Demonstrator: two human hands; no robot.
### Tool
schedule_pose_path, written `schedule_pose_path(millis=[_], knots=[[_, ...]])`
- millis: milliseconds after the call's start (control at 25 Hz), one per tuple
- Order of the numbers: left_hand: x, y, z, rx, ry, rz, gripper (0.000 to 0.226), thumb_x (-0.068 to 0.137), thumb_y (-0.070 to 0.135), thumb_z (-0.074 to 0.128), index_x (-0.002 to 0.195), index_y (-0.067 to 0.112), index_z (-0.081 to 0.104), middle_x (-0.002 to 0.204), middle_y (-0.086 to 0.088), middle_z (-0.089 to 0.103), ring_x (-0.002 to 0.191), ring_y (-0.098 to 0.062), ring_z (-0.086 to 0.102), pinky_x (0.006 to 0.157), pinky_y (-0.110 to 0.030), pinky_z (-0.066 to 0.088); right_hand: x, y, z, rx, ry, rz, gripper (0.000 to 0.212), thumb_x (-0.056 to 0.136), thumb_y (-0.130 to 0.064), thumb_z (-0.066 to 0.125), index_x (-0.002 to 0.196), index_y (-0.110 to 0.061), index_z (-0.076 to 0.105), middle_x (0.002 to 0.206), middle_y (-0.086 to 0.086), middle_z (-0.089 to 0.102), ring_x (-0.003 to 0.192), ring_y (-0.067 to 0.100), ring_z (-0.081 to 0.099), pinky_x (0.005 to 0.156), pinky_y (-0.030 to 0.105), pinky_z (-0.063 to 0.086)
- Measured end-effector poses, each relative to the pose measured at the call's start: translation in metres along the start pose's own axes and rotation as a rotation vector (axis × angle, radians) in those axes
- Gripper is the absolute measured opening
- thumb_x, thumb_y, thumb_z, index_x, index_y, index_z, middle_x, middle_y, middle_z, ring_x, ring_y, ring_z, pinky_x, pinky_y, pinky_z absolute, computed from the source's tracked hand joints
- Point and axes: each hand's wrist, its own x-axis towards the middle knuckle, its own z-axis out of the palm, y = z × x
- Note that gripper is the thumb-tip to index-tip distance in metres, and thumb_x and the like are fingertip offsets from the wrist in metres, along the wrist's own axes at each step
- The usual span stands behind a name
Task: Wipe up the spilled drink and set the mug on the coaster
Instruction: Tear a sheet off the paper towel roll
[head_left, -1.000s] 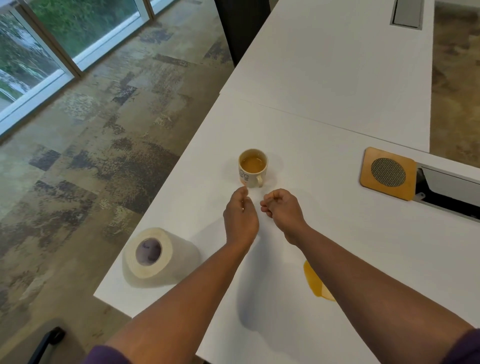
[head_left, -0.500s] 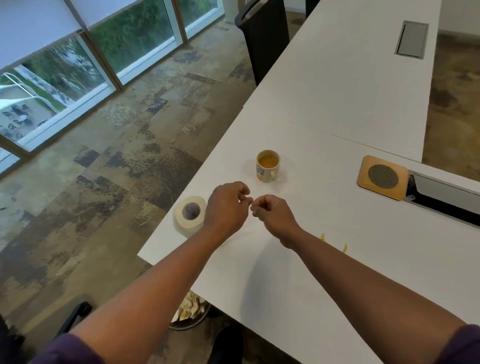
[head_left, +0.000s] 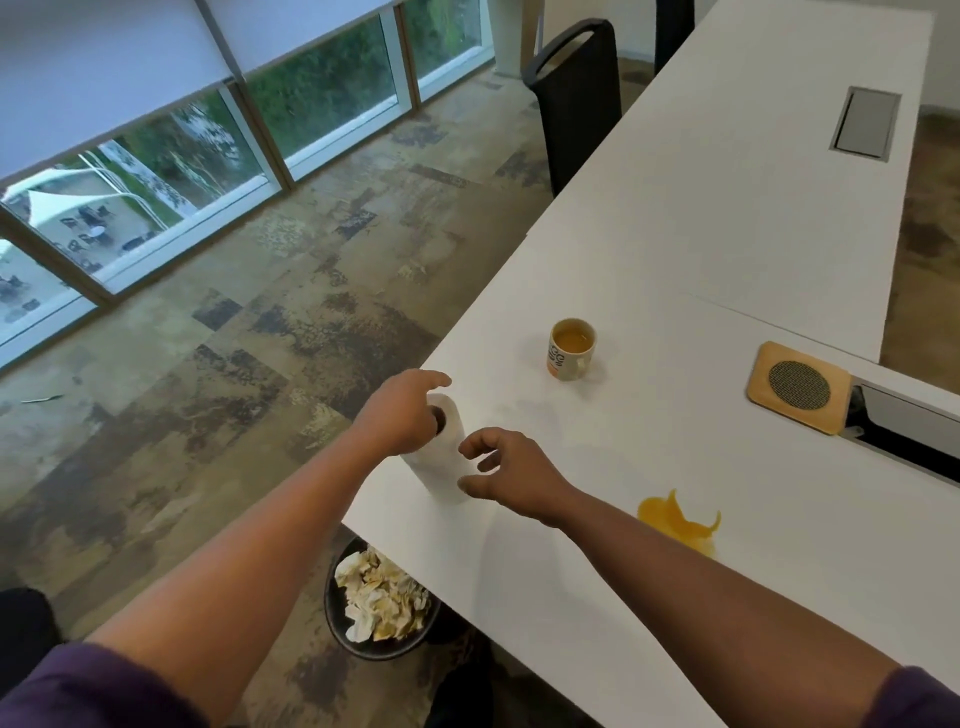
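A cream mug (head_left: 570, 349) with orange drink in it stands on the white table (head_left: 675, 249). To its right lies a square wooden coaster (head_left: 797, 387) with a round mesh centre, nothing on it. An orange spill (head_left: 675, 519) spreads on the table nearer to me, right of my right forearm. A white paper roll (head_left: 441, 462) lies at the table's left edge. My left hand (head_left: 400, 415) is clasped over its left end, at the dark core. My right hand (head_left: 498, 473) hovers at the roll's right side, fingers spread and curled, holding nothing.
Under the table edge a dark bin (head_left: 379, 597) holds crumpled stained paper. A black chair (head_left: 576, 98) stands at the far left side of the table. An open cable slot (head_left: 909, 436) lies just right of the coaster, and a closed hatch (head_left: 865, 124) farther back.
Both hands left the table's middle, where they were held as loose fists, and went left to the paper roll. My view tilted up and left, which brought the bin and the whole spill into sight.
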Motion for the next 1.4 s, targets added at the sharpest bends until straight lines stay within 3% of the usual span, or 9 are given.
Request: schedule_pose_path(millis=[120, 200, 320, 560, 840, 1120, 1240, 1400], knots=[[0.009, -0.007, -0.004, 0.028, -0.091, -0.016, 0.054, 0.092, 0.011, 0.061, 0.142, 0.027, 0.052, 0.14, -0.004, 0.059, 0.115, -0.027, 0.062, 0.085, -0.033, 0.053, 0.003, 0.0, 0.014, -0.093, 0.032, -0.015, 0.049, 0.077, -0.028, 0.083, 0.122, -0.026, 0.065, 0.124, -0.009, 0.064, 0.104, 0.012, 0.061, 0.076, 0.022, 0.052], [0.017, -0.011, -0.004, 0.029, -0.105, -0.031, 0.053, 0.09, 0.011, 0.063, 0.14, 0.026, 0.055, 0.134, -0.005, 0.062, 0.109, -0.026, 0.063, 0.087, -0.037, 0.056, 0.004, 0.003, 0.023, -0.151, 0.06, -0.019, 0.052, 0.078, -0.031, 0.083, 0.126, -0.025, 0.063, 0.127, -0.007, 0.062, 0.108, 0.014, 0.059, 0.087, 0.028, 0.051], [0.024, -0.015, -0.001, 0.053, -0.11, -0.057, 0.046, 0.089, 0.015, 0.067, 0.133, 0.026, 0.06, 0.125, -0.006, 0.066, 0.097, -0.024, 0.064, 0.075, -0.033, 0.054, 0.007, 0.006, 0.035, -0.212, 0.082, -0.02, 0.051, 0.079, -0.034, 0.081, 0.127, -0.025, 0.065, 0.13, -0.005, 0.063, 0.112, 0.017, 0.059, 0.093, 0.035, 0.051], [0.026, -0.016, 0.003, 0.089, -0.118, -0.062, 0.038, 0.09, 0.016, 0.064, 0.128, 0.023, 0.062, 0.117, -0.008, 0.068, 0.09, -0.025, 0.065, 0.071, -0.035, 0.055, 0.011, 0.009, 0.038, -0.23, 0.126, -0.044, 0.022, 0.083, -0.03, 0.077, 0.103, -0.022, 0.076, 0.114, -0.003, 0.071, 0.102, 0.018, 0.064, 0.085, 0.031, 0.052], [0.024, -0.025, -0.001, 0.129, -0.093, -0.063, 0.039, 0.096, 0.022, 0.058, 0.135, 0.021, 0.058, 0.122, -0.009, 0.067, 0.093, -0.027, 0.063, 0.07, -0.035, 0.051, -0.001, 0.031, -0.001, -0.17, 0.164, 0.046, 0.005, 0.07, -0.025, 0.071, 0.074, -0.024, 0.068, 0.085, -0.008, 0.072, 0.085, 0.013, 0.065, 0.077, 0.042, 0.057], [0.026, -0.027, -0.002, 0.093, -0.122, -0.062, 0.045, 0.097, 0.03, 0.057, 0.142, 0.022, 0.054, 0.132, -0.009, 0.064, 0.103, -0.03, 0.065, 0.076, -0.036, 0.053, -0.006, 0.04, -0.043, -0.074, 0.326, 0.126, 0.013, 0.07, -0.016, 0.069, 0.066, -0.016, 0.057, 0.069, -0.001, 0.064, 0.063, 0.016, 0.055, 0.057, 0.032, 0.044], [0.024, -0.025, 0.001, 0.051, -0.112, -0.068, 0.049, 0.099, 0.029, 0.055, 0.147, 0.023, 0.047, 0.142, -0.011, 0.057, 0.116, -0.033, 0.061, 0.083, -0.037, 0.052, -0.009, 0.044, -0.049, -0.033, 0.386, 0.161, 0.02, 0.073, -0.016, 0.068, 0.065, -0.014, 0.05, 0.064, -0.001, 0.054, 0.06, 0.016, 0.048, 0.053, 0.029, 0.037], [0.022, -0.022, 0.005, -0.002, -0.099, -0.038, 0.049, 0.1, 0.018, 0.049, 0.147, 0.029, 0.045, 0.147, -0.012, 0.051, 0.12, -0.035, 0.058, 0.08, -0.036, 0.051, -0.01, 0.05, -0.059, 0.032, 0.473, 0.2, 0.023, 0.075, -0.016, 0.066, 0.067, -0.015, 0.045, 0.066, -0.001, 0.049, 0.061, 0.017, 0.043, 0.053, 0.031, 0.035]])
